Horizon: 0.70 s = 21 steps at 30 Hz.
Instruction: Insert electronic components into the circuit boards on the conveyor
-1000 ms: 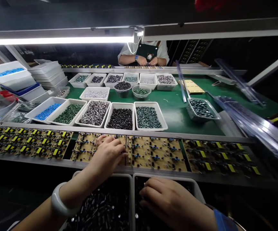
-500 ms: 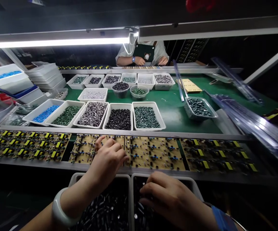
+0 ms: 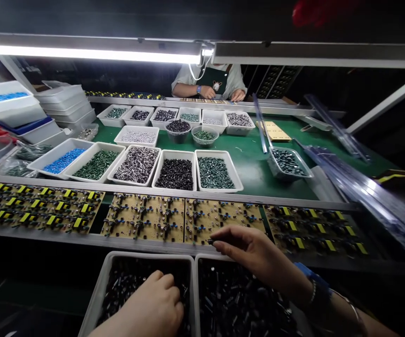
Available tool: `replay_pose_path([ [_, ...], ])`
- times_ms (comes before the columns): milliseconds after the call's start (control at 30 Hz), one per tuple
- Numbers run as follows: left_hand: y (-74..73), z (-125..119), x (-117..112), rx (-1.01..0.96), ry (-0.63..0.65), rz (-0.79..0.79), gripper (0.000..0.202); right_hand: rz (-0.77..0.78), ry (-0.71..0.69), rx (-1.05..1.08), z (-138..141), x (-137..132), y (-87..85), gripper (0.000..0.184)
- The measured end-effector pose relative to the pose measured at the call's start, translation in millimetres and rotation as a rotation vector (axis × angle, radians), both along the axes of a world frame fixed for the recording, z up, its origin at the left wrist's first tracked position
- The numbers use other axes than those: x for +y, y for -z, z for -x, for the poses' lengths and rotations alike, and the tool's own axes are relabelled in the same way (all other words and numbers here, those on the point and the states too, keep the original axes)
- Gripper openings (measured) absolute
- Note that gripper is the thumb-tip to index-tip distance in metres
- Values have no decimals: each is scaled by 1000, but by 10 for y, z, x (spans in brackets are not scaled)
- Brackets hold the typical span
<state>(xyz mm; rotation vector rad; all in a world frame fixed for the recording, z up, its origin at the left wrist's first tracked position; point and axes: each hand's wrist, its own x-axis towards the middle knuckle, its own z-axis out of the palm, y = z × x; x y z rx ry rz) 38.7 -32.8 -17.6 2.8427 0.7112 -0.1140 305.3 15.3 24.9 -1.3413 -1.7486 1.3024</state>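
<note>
R hand is pinching a small blk part by a circuit board, near edge; L hand is sitting in L bin, curled, can't tell if gripping smth.

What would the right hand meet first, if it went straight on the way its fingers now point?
Led by the small dark part it holds, the right hand would probably first meet the components near the front left corner of the brown circuit board; its height above the board is unclear.
</note>
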Motion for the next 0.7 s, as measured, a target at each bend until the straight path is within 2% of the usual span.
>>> replay_pose_path([
  [133,137,28,-49,-82,6,-54,25,-166,-38,-116,93,40,-40,16],
  [267,169,48,-58,-123,8,-98,27,-393,-135,-226,197,112,-48,8],
  [367,96,70,-65,-150,-21,-121,22,-483,-190,-315,262,163,-35,6],
  [567,-134,182,-6,-199,-92,-82,18,-519,-211,-539,350,215,-44,4],
  [700,-161,256,62,-314,-143,-64,25,-532,-218,-644,400,228,-65,7],
])
